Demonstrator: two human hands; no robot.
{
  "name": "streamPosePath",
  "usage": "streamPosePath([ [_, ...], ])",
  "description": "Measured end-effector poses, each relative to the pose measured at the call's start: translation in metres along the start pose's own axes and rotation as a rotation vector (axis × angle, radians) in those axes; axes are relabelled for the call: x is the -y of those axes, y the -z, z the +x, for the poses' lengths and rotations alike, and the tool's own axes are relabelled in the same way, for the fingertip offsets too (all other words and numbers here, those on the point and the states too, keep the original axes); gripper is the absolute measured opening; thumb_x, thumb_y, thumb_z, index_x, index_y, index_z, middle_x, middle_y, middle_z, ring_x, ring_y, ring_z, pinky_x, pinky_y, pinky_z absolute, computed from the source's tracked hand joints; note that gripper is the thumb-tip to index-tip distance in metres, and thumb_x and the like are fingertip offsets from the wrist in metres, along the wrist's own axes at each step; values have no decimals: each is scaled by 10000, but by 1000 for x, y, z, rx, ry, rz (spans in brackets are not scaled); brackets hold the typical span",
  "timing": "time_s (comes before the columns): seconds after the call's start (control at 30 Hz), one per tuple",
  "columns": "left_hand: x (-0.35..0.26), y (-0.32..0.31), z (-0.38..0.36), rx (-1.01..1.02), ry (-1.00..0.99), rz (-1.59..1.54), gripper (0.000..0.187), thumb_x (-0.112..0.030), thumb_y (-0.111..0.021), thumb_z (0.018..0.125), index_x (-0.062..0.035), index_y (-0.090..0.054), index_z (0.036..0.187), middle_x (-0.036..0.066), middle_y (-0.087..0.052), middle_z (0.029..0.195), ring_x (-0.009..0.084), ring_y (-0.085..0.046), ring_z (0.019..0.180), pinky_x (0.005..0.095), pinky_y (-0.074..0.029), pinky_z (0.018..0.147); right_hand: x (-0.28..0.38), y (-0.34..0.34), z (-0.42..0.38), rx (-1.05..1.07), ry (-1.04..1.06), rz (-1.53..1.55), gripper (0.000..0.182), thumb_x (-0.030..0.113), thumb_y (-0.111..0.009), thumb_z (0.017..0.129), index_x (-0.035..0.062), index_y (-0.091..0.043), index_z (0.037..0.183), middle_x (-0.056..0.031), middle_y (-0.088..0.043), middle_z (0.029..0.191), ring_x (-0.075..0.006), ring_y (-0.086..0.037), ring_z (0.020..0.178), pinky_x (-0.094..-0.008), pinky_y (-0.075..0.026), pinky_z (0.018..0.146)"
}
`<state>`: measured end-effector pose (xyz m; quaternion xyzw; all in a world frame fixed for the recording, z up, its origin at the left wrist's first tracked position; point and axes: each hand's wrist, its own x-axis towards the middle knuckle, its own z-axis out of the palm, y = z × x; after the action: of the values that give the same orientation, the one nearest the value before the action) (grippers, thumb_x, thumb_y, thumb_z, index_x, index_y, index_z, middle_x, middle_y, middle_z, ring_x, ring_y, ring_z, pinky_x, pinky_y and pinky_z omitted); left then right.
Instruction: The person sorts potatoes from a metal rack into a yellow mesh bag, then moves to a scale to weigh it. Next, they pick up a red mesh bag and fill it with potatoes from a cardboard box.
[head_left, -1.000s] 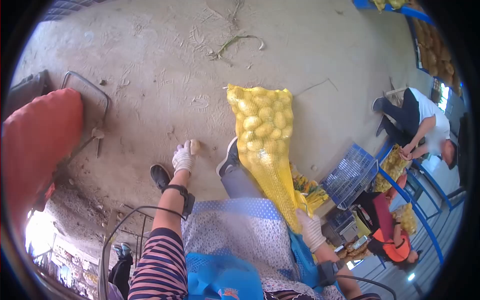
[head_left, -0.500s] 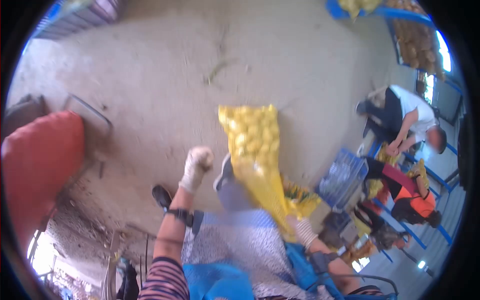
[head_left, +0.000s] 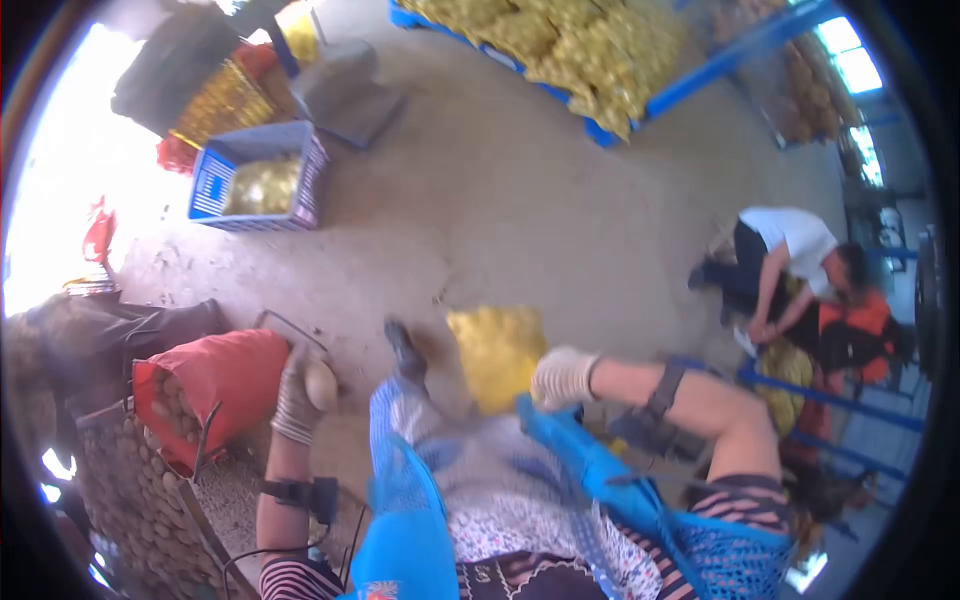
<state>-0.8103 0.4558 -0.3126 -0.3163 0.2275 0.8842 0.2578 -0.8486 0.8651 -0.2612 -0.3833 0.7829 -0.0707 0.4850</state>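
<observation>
My left hand (head_left: 298, 398), in a white glove, is shut on a potato (head_left: 320, 381) and holds it right beside the mouth of a red mesh sack (head_left: 215, 385) that has potatoes inside. My right hand (head_left: 563, 377), also gloved, grips the top of a yellow mesh sack of potatoes (head_left: 495, 352) that stands on the concrete floor just ahead of my knees. My blue apron (head_left: 560, 470) fills the foreground between both arms.
A blue crate (head_left: 258, 177) with potatoes sits at the upper left. A heap of yellow potato sacks on a blue pallet (head_left: 570, 45) lies at the top. Two other people (head_left: 800, 270) crouch over sacks at the right. Loose potatoes pile at the lower left (head_left: 130, 480).
My view has swung left and up. My left hand lifted the potato off the floor and carried it left to the red sack. My right hand stayed on the yellow sack.
</observation>
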Motion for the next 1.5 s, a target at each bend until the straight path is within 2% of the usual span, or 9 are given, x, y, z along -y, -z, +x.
streamPosePath([
  [0.33,-145,-238,118,209,-92,1130,261,-102,-561,833,11,-583,1067,65,-596,880,163,-589,726,270,-502,651,52,158,-25,-100,89,-333,147,113,-595,642,3,-628,551,-156,-524,458,-266,-549,420,-425,-380,363],
  [0.47,-131,-318,189,1103,-937,2102,278,-136,-631,769,1,-615,1011,79,-622,919,178,-616,779,271,-513,684,40,181,-13,-21,86,-283,131,101,-589,664,8,-654,600,-144,-567,502,-263,-569,448,-434,-391,387],
  [0.53,-117,-362,208,589,-41,1910,289,-222,-602,861,-53,-635,1093,107,-675,915,219,-654,846,304,-510,719,27,202,-1,-200,81,-234,122,105,-593,679,11,-660,641,-139,-599,554,-265,-593,489,-445,-407,423],
  [0.67,-121,-398,252,242,202,1951,341,-283,-633,854,-60,-635,1111,126,-682,916,252,-661,849,336,-512,743,3,247,36,-151,148,-152,98,114,-604,679,37,-664,674,-117,-619,593,-245,-609,524,-442,-416,443],
  [0.97,-102,-423,361,423,345,2607,855,-752,-545,688,2,-615,1085,170,-684,893,292,-662,884,377,-507,775,-80,326,61,-271,254,213,181,185,-575,718,28,-665,718,-162,-645,680,-312,-647,633,-432,-484,566],
  [1.17,-80,-324,450,-94,185,2618,606,-522,-672,700,-17,-640,1033,160,-688,901,298,-677,838,371,-529,738,-132,348,68,-154,289,202,193,181,-586,687,9,-665,725,-177,-644,681,-313,-642,605,-428,-491,533],
  [1.3,-155,-287,439,-227,606,2218,245,-216,-630,772,-64,-696,952,111,-693,948,264,-668,905,324,-527,789,-164,338,88,-324,260,298,175,171,-587,666,7,-650,659,-164,-610,598,-320,-617,544,-439,-465,453],
  [1.33,-153,-215,450,163,454,2219,202,-148,-580,800,-53,-697,934,103,-698,909,230,-677,867,314,-526,749,-162,334,92,-520,313,307,176,171,-581,673,9,-642,642,-158,-589,563,-318,-600,515,-439,-466,457],
  [1.5,-176,-296,400,-316,381,546,187,-169,-584,870,16,-615,866,111,-639,721,212,-623,602,335,-518,551,-165,388,115,-132,367,83,218,192,-548,780,9,-667,768,-171,-650,714,-321,-640,645,-440,-507,588],
])
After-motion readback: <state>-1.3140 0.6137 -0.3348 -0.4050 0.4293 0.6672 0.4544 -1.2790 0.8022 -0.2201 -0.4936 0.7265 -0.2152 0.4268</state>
